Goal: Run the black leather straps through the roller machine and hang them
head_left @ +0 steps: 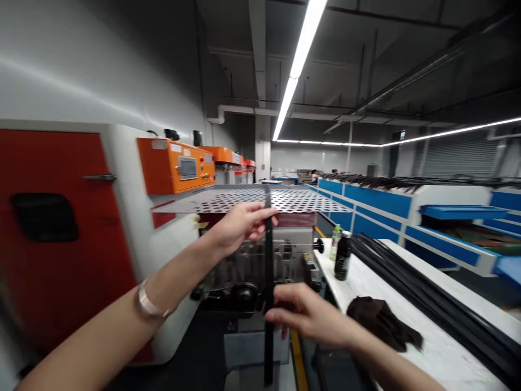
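Black strip [267, 282], held upright: where does it stand?

Directly before the perforated metal sheet [244, 200], its upper end crossing the sheet's near edge and its lower end hanging well below it.

State of the hands?

Apart, both clamped on the strip. The left hand [240, 225] pinches it high, close below the sheet's edge, with a silver bangle [148, 301] at the wrist. The right hand [309, 315] closes on it lower down.

Right of the sheet?

A white table [439, 347] bears a long bundle of black strips [411, 277], a dark bottle [343, 255], a pale green bottle [336, 243] and a crumpled dark cloth [380, 323]. Blue cabinets [366, 202] run beyond the table.

Left of the sheet?

An orange control box [173, 165] with a small screen, and a red door [52, 233] lower down.
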